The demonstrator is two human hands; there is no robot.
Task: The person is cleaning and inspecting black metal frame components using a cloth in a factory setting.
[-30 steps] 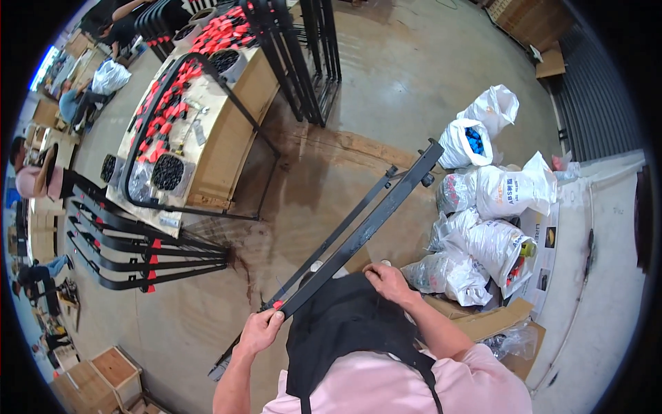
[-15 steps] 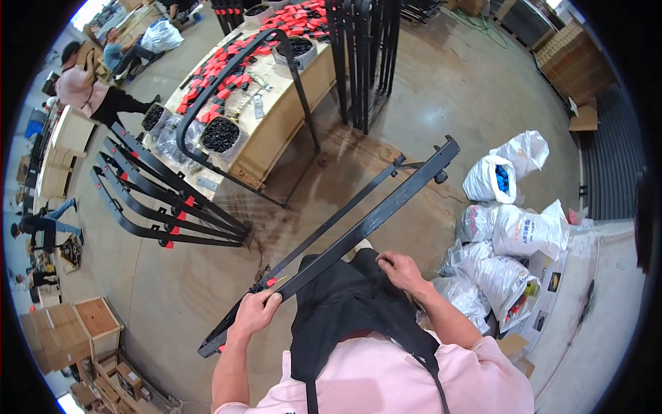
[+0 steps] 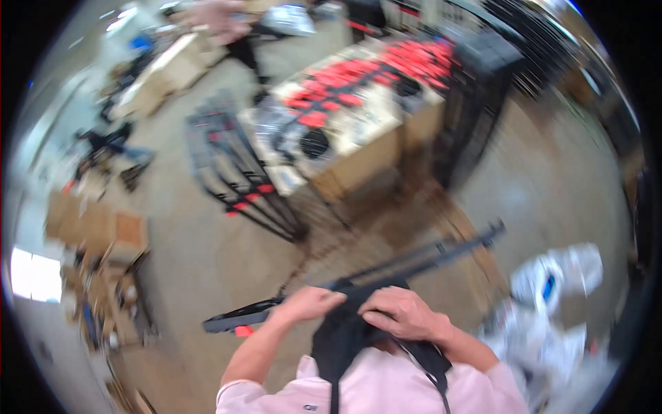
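A long black metal frame (image 3: 427, 265) lies slantwise across the front of my body, its far end up to the right and its other end low on the left. Close to that left end a red piece (image 3: 243, 331) shows. My left hand (image 3: 310, 303) is closed on the frame left of my black apron (image 3: 345, 334). Right beside the frame, in front of the apron, my right hand (image 3: 400, 312) has its fingers curled; what they hold, if anything, is hidden.
Ahead stands a wooden table (image 3: 365, 162) covered with red and black parts and a tub of black pieces (image 3: 314, 143). Black frames (image 3: 241, 172) lean at its left, more black frames (image 3: 472, 110) stand at its right. White sacks (image 3: 545, 338) lie to my right. Another person (image 3: 221, 24) stands far left.
The view has swung, blurring the picture. The black frame now sits flatter across me. My right hand has come in closer to my left hand and the frame.
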